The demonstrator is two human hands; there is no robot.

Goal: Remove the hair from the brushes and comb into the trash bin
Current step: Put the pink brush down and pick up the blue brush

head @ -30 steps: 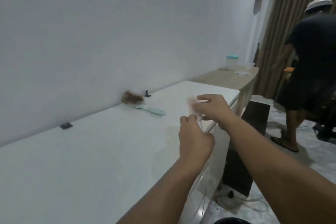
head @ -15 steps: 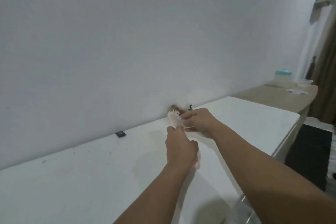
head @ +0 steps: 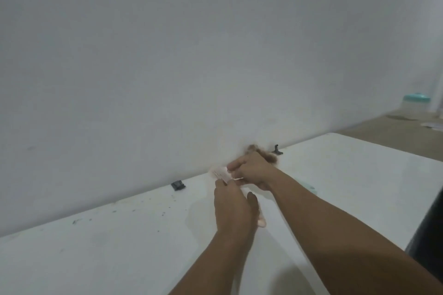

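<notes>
I hold a small pink hairbrush (head: 221,173) over the white table (head: 119,235). My left hand (head: 233,208) is closed around its handle, whose pink end (head: 261,222) sticks out below the palm. My right hand (head: 251,169) pinches at the bristled head, which is blurred. Behind my right hand, against the wall, lies a second brush with a clump of brown hair (head: 263,154) in it; a bit of its mint handle (head: 309,185) shows past my right forearm. No trash bin is in view.
A small black clip (head: 178,185) and a black hook-like piece (head: 277,150) lie by the wall. Dark specks dot the table's left part. A wooden table (head: 395,134) at the right carries a teal-lidded jar (head: 416,105). A dark object (head: 429,235) stands past the table's right edge.
The view has swung left, away from the room and the other person. Both hands with the pink brush have moved back over the table toward the wall.
</notes>
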